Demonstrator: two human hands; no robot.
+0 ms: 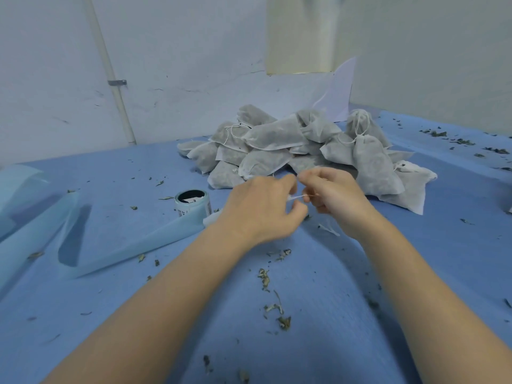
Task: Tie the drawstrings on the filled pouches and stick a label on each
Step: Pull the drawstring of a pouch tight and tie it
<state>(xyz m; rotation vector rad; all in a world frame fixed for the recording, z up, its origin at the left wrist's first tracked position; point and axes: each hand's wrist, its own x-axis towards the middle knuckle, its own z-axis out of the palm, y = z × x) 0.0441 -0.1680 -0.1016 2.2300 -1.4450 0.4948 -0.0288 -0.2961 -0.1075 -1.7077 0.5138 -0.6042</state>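
Head view, nearest first: dried leaf crumbs (273,306) lie scattered on the blue cloth (318,356) between the two forearms. Beyond them, the left hand (263,206) and right hand (329,195) meet almost knuckle to knuckle, fingers curled, each pinching one end of a thin white drawstring (297,197) stretched short between them. The pouch being tied is mostly hidden under the hands; only a white scrap (328,228) shows below the right wrist, and I cannot tell whether it belongs to that pouch. To tie well, I would judge, pull both ends evenly and level so the neck cinches tight before knotting, keeping the pouch pressed down. Left of the hands stands the label roll (192,203), its pale blue backing strip (133,245) trailing across the cloth, within reach for labelling. Farthest back, the heap of filled pouches (304,151) waits against the wall.
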